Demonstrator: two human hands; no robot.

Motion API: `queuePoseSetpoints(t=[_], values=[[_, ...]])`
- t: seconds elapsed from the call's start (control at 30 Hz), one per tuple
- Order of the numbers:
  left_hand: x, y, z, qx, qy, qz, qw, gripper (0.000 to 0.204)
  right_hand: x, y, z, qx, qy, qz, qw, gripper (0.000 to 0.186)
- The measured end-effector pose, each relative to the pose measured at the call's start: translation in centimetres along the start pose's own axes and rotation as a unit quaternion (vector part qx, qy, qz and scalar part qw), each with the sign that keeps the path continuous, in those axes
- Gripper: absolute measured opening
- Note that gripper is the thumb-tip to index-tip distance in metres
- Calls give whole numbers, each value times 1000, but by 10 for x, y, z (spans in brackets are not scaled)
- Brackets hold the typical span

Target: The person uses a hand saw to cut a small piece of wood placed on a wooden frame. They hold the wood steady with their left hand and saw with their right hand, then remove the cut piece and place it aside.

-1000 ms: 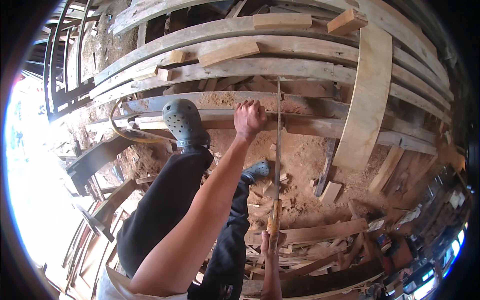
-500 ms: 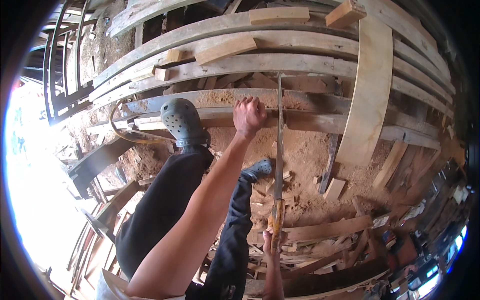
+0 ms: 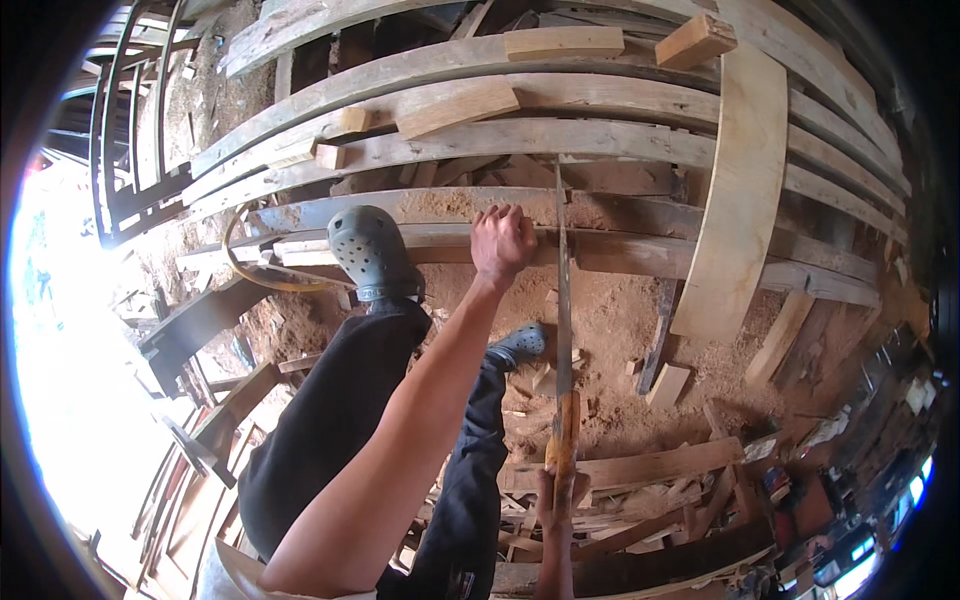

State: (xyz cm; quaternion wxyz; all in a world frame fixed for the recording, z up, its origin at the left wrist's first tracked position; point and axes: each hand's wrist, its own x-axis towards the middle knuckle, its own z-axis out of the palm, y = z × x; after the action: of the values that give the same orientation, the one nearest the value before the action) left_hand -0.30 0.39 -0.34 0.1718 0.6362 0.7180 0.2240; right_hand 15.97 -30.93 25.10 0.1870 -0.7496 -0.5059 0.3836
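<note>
A hand saw runs away from me across a long wooden beam, its narrow blade lying over the beam. My right hand is closed round the saw's worn yellow-brown handle, low in the view. Just left of the blade, my left hand rests on the beam with its fingers curled over it. My left foot, in a grey clog, is set on the beam farther left. Sawdust lies on the board behind the beam.
Long parallel planks span the far side, with loose offcuts on top. A wide pale board lies across them at right. My other clog stands on the sawdust-covered ground. Scrap wood is piled nearer me.
The whole view has shifted slightly, so the planks appear a little lower. The saw handle has gone slightly forward relative to the beam. My left hand keeps its place on it.
</note>
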Motion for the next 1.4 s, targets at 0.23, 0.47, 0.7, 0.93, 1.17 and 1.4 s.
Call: queuePoseSetpoints(t=[0.23,0.47,0.7,0.93,1.17,1.4], values=[[0,6,-2,12,-31,-20,999,9,-27,-2,-30,-11,-58,15,998,24],[1,6,-3,12,-15,11,1000,10,-28,20,-7,-21,-43,-22,999,25],[-2,8,-2,5,-12,24,1000,8,-22,37,7,41,-35,-31,998,27],[-1,9,-3,23,-7,3,1000,9,-29,13,12,6,-69,50,996,11],[-2,5,0,19,-2,16,1000,11,-48,50,9,15,-88,86,992,12],[-3,4,-2,15,-12,24,1000,10,-52,59,24,57,-77,48,994,14]])
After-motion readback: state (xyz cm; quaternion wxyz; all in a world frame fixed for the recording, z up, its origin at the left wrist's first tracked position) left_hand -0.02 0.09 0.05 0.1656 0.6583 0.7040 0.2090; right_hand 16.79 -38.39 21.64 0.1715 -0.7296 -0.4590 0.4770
